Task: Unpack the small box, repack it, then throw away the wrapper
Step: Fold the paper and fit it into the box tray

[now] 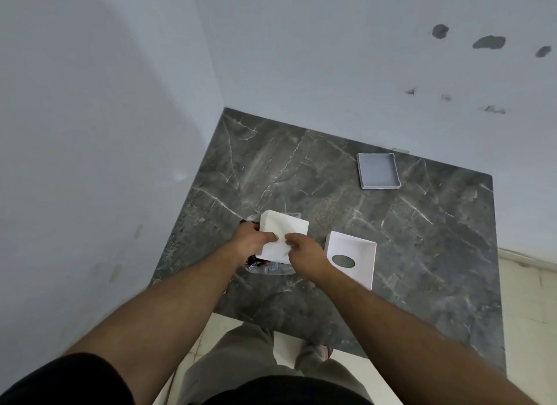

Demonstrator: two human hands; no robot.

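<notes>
Over the marble table, both hands' fingers pinch the white box.

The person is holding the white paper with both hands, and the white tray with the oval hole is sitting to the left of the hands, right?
Not quite. In the head view, both hands, left hand and right hand, do hold the white paper, but the white tray with the oval hole sits to their right.

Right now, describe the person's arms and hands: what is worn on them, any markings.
Both forearms are bare from the elbow down, and the left hand and right hand wear no gloves. No watch, ring or bracelet is visible. Short black sleeves cover the upper arms at the bottom of the picture. No markings show.
</notes>
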